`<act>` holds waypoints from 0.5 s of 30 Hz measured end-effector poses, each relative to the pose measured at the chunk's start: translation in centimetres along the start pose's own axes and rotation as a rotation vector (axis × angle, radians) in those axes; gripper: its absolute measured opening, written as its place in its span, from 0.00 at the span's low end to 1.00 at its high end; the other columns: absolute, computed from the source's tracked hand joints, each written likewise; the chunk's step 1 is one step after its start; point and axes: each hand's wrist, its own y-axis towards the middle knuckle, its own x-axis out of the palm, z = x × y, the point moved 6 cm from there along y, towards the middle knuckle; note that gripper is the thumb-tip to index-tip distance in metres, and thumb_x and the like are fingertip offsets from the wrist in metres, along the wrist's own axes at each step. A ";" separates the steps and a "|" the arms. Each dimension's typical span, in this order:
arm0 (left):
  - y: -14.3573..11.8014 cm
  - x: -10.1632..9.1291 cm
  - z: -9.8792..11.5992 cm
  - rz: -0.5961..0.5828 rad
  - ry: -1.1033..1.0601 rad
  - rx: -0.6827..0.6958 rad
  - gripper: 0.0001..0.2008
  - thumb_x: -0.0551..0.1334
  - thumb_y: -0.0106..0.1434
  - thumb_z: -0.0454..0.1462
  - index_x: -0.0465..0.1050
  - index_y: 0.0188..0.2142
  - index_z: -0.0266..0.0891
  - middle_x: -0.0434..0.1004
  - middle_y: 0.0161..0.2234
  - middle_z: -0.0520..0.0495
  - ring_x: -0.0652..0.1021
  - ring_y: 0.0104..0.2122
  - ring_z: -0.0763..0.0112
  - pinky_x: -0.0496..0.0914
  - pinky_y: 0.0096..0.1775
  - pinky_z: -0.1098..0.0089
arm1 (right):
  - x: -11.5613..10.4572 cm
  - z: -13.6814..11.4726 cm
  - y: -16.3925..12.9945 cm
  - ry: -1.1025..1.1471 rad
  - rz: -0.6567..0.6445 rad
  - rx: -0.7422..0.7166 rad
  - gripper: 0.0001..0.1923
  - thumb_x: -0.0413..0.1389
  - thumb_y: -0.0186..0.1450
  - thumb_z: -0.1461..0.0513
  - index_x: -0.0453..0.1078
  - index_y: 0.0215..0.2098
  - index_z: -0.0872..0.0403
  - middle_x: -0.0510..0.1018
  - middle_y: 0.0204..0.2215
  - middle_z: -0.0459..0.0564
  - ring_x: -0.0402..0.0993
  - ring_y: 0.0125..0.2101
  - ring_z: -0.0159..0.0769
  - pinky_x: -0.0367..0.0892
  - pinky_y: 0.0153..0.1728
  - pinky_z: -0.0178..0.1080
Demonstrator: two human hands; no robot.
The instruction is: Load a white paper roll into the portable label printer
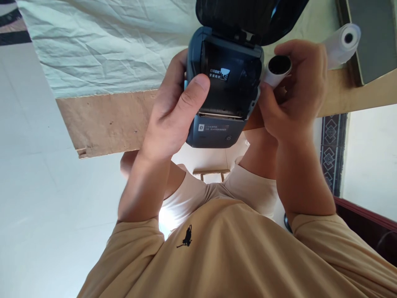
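Grasping the open printer [229, 97] with your left hand [173, 111], you pinch a white roll [276, 74] in your right hand [299, 91] beside it.

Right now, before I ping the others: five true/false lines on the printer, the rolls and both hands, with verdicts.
1. The left hand grips the printer. True.
2. The printer's lid is closed. False: the lid is swung open.
3. The right hand holds a white roll. True.
4. The held roll sits inside the printer. False: it is outside, beside the printer.
5. A second white roll shows beyond the right hand. True.
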 end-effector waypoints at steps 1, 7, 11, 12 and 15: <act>0.0 0.0 0.1 0.004 0.008 0.008 0.21 0.53 0.53 0.52 0.64 0.41 0.43 0.69 0.37 0.47 0.68 0.40 0.65 0.62 0.45 0.64 | 0.0 0.1 0.0 0.020 0.025 0.004 0.19 0.49 0.56 0.63 0.59 0.46 0.52 0.65 0.40 0.47 0.63 0.37 0.25 0.60 0.34 0.31; 0.0 0.0 0.4 -0.002 0.023 0.031 0.21 0.52 0.55 0.52 0.64 0.41 0.41 0.68 0.36 0.46 0.68 0.40 0.64 0.61 0.44 0.64 | 0.4 0.8 -0.3 0.128 0.016 0.070 0.19 0.43 0.57 0.68 0.58 0.46 0.50 0.67 0.37 0.45 0.64 0.35 0.22 0.62 0.40 0.32; 0.0 0.1 0.4 -0.024 -0.001 0.028 0.19 0.53 0.55 0.51 0.64 0.41 0.44 0.69 0.37 0.48 0.68 0.40 0.65 0.62 0.44 0.65 | 0.2 -0.6 0.0 -0.027 -0.034 -0.057 0.18 0.48 0.55 0.65 0.60 0.45 0.53 0.67 0.39 0.45 0.63 0.41 0.24 0.61 0.46 0.33; 0.0 0.1 0.4 -0.016 -0.003 0.023 0.16 0.53 0.56 0.49 0.64 0.40 0.44 0.69 0.36 0.49 0.68 0.40 0.66 0.62 0.44 0.65 | 0.1 -0.8 0.0 -0.063 -0.033 -0.072 0.18 0.49 0.55 0.64 0.60 0.45 0.53 0.66 0.39 0.45 0.62 0.42 0.24 0.61 0.46 0.33; -0.1 0.2 0.6 0.008 0.009 0.025 0.15 0.52 0.57 0.46 0.65 0.40 0.43 0.69 0.36 0.48 0.68 0.40 0.66 0.62 0.44 0.64 | -0.1 -0.6 0.0 -0.086 -0.017 -0.063 0.20 0.50 0.54 0.65 0.62 0.46 0.54 0.64 0.38 0.47 0.61 0.42 0.24 0.61 0.47 0.34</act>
